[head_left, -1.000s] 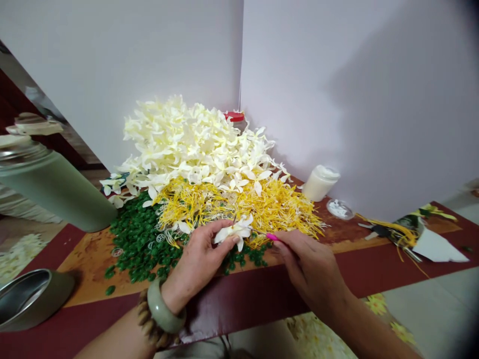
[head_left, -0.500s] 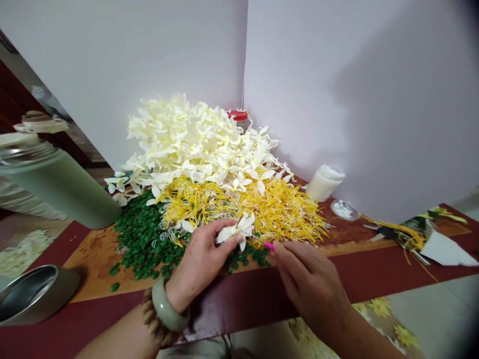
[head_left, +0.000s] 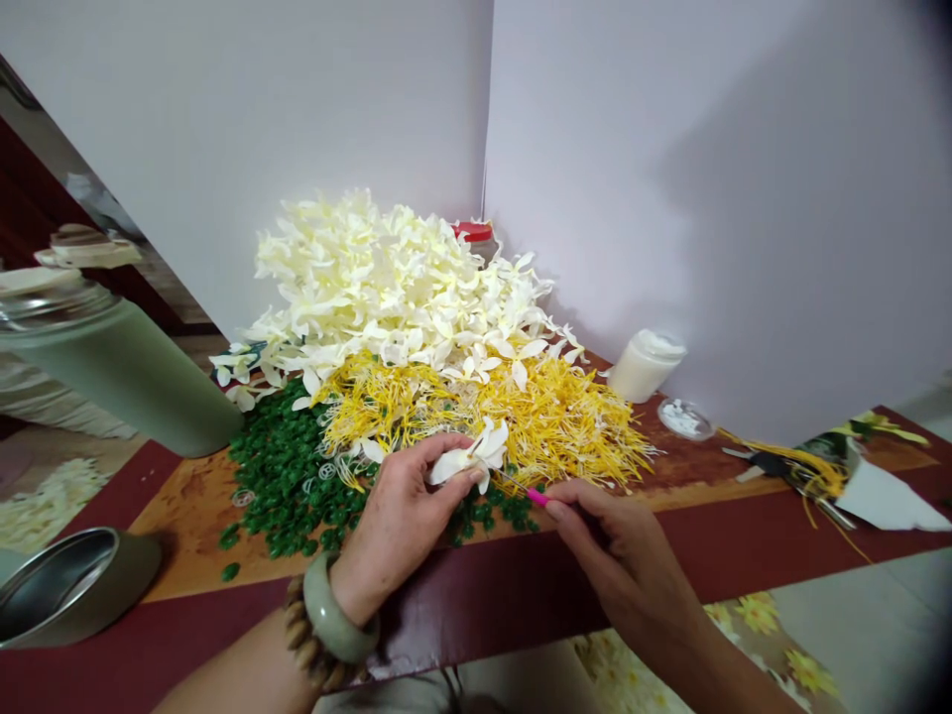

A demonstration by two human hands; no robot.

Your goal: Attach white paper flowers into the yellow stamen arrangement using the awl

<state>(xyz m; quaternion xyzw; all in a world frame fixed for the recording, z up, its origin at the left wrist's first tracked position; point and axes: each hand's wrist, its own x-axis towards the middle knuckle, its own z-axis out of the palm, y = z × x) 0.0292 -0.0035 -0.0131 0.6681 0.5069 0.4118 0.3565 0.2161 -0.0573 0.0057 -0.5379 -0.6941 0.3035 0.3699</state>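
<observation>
Between the thumb and fingers of my left hand is a white artificial flower with pointed petals. My right hand pinches the pink handle of a thin metal tool; its tip reaches the flower and is too fine to make out. Just beyond the hands lies a heap of yellow and white artificial stamens. Small green plastic flower parts spread to the left, partly behind my left hand. A large pile of white flower petals rises at the back.
At left stand a green thermos and an open metal cup. A white jar and a small clear dish with white stuff are at right, near a bundle of yellow strands. White panels enclose the back.
My right hand has turned slightly, its fingers opening out a little around the pink handle. The flower in my left hand has tilted a bit; the piles look the same.
</observation>
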